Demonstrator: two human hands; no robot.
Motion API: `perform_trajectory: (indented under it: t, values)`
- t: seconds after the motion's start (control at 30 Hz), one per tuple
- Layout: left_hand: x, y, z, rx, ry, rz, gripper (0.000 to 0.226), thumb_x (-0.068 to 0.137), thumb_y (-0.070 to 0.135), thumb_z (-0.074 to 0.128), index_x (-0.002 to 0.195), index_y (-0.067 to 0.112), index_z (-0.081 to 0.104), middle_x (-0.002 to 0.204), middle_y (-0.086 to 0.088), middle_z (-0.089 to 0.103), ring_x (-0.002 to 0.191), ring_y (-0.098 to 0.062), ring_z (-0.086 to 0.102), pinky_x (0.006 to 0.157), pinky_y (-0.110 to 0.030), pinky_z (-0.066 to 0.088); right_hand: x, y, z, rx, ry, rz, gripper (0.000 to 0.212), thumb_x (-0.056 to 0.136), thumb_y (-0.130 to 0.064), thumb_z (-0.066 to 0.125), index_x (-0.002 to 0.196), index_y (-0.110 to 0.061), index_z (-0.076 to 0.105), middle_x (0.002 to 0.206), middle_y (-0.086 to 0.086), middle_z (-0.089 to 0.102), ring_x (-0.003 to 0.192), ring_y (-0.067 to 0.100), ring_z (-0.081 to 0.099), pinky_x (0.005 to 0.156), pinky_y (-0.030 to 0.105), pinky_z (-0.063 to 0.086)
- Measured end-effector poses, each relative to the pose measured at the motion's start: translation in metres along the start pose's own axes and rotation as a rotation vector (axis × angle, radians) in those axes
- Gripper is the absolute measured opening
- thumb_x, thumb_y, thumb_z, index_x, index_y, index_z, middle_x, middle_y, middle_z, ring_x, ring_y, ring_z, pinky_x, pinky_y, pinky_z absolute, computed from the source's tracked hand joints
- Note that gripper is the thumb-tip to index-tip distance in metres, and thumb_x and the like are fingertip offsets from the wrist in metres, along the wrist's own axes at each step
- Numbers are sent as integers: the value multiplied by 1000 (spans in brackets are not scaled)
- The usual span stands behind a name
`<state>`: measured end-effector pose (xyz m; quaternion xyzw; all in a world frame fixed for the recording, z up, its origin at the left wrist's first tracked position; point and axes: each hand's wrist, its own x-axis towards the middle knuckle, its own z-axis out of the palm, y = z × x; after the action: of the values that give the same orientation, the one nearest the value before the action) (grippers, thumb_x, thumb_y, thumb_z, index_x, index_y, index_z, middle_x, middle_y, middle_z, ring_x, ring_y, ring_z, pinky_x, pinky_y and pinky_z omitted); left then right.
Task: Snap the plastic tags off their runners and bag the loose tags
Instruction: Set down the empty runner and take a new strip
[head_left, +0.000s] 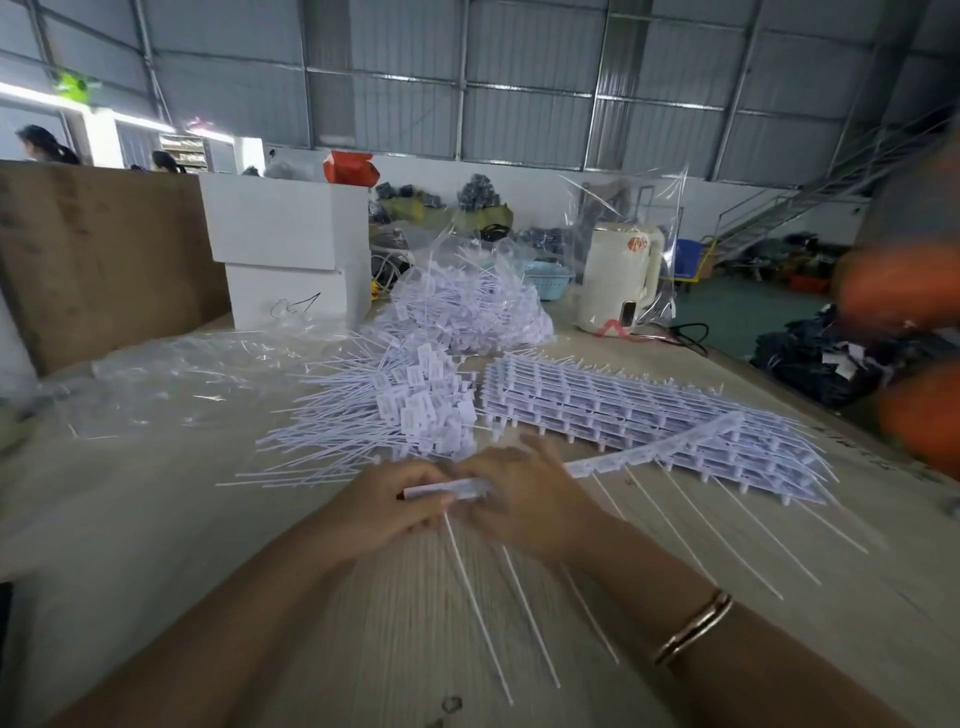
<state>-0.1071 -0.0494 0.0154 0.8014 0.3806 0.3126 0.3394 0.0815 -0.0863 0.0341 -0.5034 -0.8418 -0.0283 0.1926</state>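
At the near middle of the table (156, 519), both hands meet on one runner (649, 447), a long white strip that runs from the fingers out toward the right edge, with thin tails hanging off it toward the near edge. The left hand (387, 506) has its fingers curled round the strip's near end, and the right hand (519, 496) pinches the same strip just beside it, knuckles up; a bracelet (693, 626) sits on the right wrist. Just beyond the hands lies a heap of loose tags (410, 410), their tails fanning toward the left edge. To its right, touching the held strip, is a flat stack of runners (623, 410) with tags on. Farther back at mid-table a clear bag (467, 306) is filled with tags. Flat clear bags (171, 374) lie toward the left edge, white boxes (291, 249) stand at the far left, and a cream kettle (618, 280) stands at the far right. An orange blur (904, 291) fills the right margin; I cannot tell what it is.
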Motion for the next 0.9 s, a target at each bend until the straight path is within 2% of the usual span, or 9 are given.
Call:
perform_trajectory:
  t: [0.07,0.17,0.23,0.3,0.43,0.57,0.73,0.83,0.9]
  values:
    - [-1,-3,3,-56,17,-11,8,85,17,67,82,10,65,61,6,66,57,-2,60,57,-15,45,0,-6,8,0,45,-15,20,88,-34,57,102,-19,60,99,0,65,91,18,59,89,39,43]
    - [-1,-6,3,-77,19,-5,10,84,15,67,81,7,63,62,7,67,56,2,60,55,-11,43,-2,-3,10,23,82,-8,15,90,-29,57,98,-17,62,91,4,65,82,23,60,69,29,42]
    - [0,-7,3,-104,15,2,11,84,14,67,82,5,62,64,5,68,58,0,61,56,-12,44,-1,3,11,59,38,21,19,92,-33,53,103,-21,64,95,1,67,85,20,61,67,26,36]
    - [0,-7,4,-117,25,12,11,84,14,68,82,6,60,65,3,68,58,-3,61,57,-13,44,-1,5,14,155,16,62,22,93,-34,52,103,-22,68,95,-1,69,83,15,61,67,25,40]
    - [-1,-7,5,-109,75,46,10,85,11,66,80,8,58,62,1,65,56,-4,59,56,-12,42,1,9,15,427,83,147,28,93,-27,57,78,-8,71,69,1,66,55,7,52,63,25,43]
    - [-1,-7,4,-168,57,81,7,89,12,60,84,9,59,58,4,59,54,-3,52,55,-12,39,0,5,17,508,101,141,29,94,-25,56,77,-5,69,66,5,64,55,13,53,62,29,44]
    - [-7,-14,-6,-367,130,24,9,82,25,61,74,20,60,56,5,48,54,-7,43,54,-16,34,0,11,7,774,325,302,27,96,-20,51,78,-33,66,72,0,66,58,8,58,59,25,48]
    - [-6,-13,-3,-86,87,30,6,81,32,60,78,28,64,70,2,59,64,-11,53,62,-21,37,-8,12,8,525,216,192,12,90,-26,61,98,-27,70,88,1,71,70,15,62,67,31,50]
    - [-3,-11,8,216,92,126,9,85,23,64,83,32,64,79,9,60,73,-3,55,66,-18,38,-8,4,14,378,204,111,21,85,-28,67,104,-19,69,96,-1,70,82,12,63,73,27,48]
